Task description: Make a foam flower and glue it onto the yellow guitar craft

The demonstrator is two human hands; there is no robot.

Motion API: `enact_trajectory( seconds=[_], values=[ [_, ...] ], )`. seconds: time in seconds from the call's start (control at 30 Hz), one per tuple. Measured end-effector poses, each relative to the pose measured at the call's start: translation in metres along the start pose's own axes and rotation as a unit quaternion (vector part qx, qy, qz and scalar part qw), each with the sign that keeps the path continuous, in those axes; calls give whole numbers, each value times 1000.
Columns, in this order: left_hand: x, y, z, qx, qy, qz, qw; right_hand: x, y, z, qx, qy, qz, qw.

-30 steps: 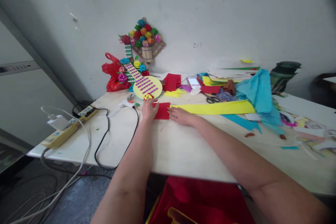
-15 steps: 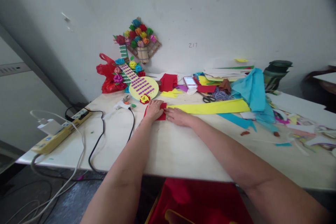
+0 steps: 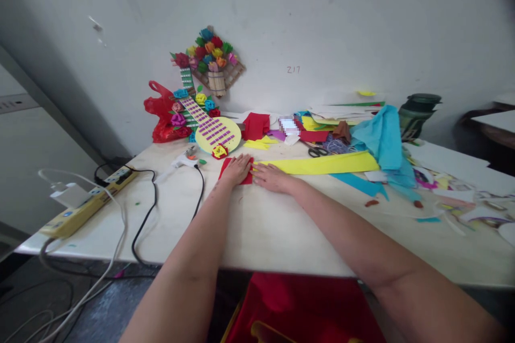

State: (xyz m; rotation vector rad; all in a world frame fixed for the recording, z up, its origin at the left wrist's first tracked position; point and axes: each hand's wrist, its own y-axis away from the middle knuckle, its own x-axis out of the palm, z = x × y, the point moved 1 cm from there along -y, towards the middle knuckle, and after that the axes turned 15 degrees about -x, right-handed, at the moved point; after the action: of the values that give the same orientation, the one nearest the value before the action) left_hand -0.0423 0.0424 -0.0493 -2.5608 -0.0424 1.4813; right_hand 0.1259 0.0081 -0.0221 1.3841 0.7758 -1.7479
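My left hand [image 3: 238, 170] lies flat on a small piece of red crepe paper [image 3: 223, 172], its fingers stretched out and covering much of the sheet. Close beside it, my right hand [image 3: 271, 178] rests palm down, fingers extended, at the left end of a long yellow crepe paper strip [image 3: 330, 165]. Its fingertips reach the red piece's right edge. Just behind my left hand is a red-and-yellow paper flower [image 3: 219, 151] at the bottom of a yellow guitar-shaped craft [image 3: 219, 136] with purple stripes.
A white glue gun [image 3: 185, 159] with a black cord lies left, near a yellow power strip [image 3: 88, 203]. Black-handled scissors [image 3: 317, 152], blue crepe paper [image 3: 378, 134] and a dark green bottle [image 3: 420, 115] stand or lie at back right. Paper scraps [image 3: 458, 193] litter the right side.
My left hand's fingers have settled flatter over the red paper. My right hand stays almost in place. The whole view has shifted slightly.
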Motion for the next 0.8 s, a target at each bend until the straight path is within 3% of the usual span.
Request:
enact_trajectory(
  seconds=[0.17,0.3,0.47,0.8],
  values=[
    [0,-2,-1,-13,22,5,1000,-6,2,-15,9,-20,-61,998],
    [3,-5,1,-23,92,-5,996,-22,17,-37,106,42,-142,983],
    [3,-7,0,-43,140,-12,989,-32,40,-63,224,129,-99,961],
    [3,-6,-4,-49,45,8,998,-35,42,-75,232,117,-73,963]
  ],
)
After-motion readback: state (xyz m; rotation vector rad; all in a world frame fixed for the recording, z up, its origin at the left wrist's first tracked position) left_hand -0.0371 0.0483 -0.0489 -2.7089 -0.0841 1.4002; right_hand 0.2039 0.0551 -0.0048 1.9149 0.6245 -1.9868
